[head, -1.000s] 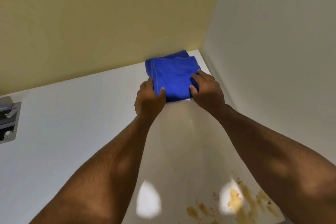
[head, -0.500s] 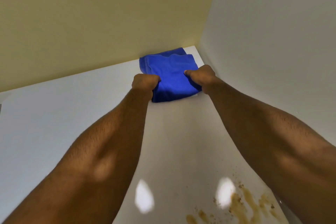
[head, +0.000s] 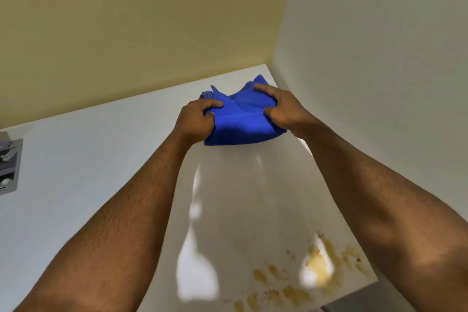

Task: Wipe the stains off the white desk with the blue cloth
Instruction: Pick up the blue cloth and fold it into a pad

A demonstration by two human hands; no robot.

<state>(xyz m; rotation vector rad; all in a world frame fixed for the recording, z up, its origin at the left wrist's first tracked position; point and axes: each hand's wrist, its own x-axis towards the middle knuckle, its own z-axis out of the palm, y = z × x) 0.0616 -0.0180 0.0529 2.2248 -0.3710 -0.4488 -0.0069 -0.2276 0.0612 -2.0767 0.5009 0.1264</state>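
- The left hand is pinching the left edge of the blue cloth, with the thumb lying on top and the fingers curling under the fabric.
- The right hand is gripping the right side of the same cloth: its forefinger is stretching over the raised top fold while the thumb is pressing into the fabric lower down.
- The cloth is bunching up between the two hands, with its upper corners sticking up in loose peaks and its lower edge hanging in a curve just above the white desk; whether that edge is touching the surface cannot be told.
- The cloth is sitting near the far right corner of the desk, where the yellow wall is meeting the white wall.
- Both bare forearms are reaching forward from the bottom of the view and are converging on the cloth.
- The yellow-brown stains are spreading in smears and specks over the near right part of the desk, well apart from the cloth and close to the desk's front edge.
- Bright patches of reflected light are showing on the glossy surface between the arms.
- A grey metal fitting is lying at the far left edge of the view, partly cut off.
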